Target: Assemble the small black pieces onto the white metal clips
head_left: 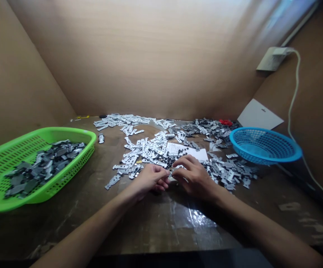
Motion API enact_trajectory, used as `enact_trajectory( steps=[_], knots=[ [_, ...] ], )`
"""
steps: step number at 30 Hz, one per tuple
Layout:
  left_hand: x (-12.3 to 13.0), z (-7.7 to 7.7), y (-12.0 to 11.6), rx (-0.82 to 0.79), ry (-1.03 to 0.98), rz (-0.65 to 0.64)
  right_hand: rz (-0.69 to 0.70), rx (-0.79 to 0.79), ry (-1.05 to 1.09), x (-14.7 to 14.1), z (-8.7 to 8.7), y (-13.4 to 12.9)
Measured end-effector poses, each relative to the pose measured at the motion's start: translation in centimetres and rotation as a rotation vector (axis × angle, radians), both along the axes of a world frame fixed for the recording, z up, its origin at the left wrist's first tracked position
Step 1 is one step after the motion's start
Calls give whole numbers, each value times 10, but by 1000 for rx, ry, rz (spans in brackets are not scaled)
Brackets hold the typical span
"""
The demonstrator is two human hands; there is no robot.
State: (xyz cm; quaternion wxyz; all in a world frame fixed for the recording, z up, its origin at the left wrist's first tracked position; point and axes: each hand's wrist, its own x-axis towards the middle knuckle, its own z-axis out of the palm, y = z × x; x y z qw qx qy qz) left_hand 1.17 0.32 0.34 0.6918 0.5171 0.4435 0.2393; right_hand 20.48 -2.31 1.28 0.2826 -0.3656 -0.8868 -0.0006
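Note:
My left hand [153,178] is closed in a pinch, thumb against forefinger, over the near edge of the parts. A small shiny bit shows at its fingertips, too small to name. My right hand [195,176] is bent beside it, its fingertips meeting the same spot; what they hold is hidden. Just beyond the hands lie small black round pieces [181,152], partly on a white paper sheet [175,148]. A heap of flat silvery metal parts [147,149] spreads to the left, and grey metal parts [228,172] lie to the right.
A green plastic basket [87,149] holding dark metal pieces stands at left. At right is a blue basket [264,147], with a white card [259,114] behind it. A white cable [294,96] hangs from a wall socket [270,59]. Something red [225,122] lies on the back-right pile.

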Motion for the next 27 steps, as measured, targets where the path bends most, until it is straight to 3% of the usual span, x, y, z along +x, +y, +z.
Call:
enact_trajectory(
  steps=[8, 19, 21, 24, 27],
  knots=[
    [0, 0, 1, -9, -11, -7, 7, 27, -35, 0, 0, 1],
    [-1, -1, 2, -17, -24, -2, -30, 9, 89, 4, 4, 3],
    [-2, 0, 2, -30, -19, 13, -126, 30, 133, 17, 10, 11],
    [-2, 1, 4, -42, -8, 45, -401, 17, 110, 51, 21, 27],
    [-1, 2, 5, -48, 1, 65, -716, -141, -76, 94, 28, 39]
  ],
)
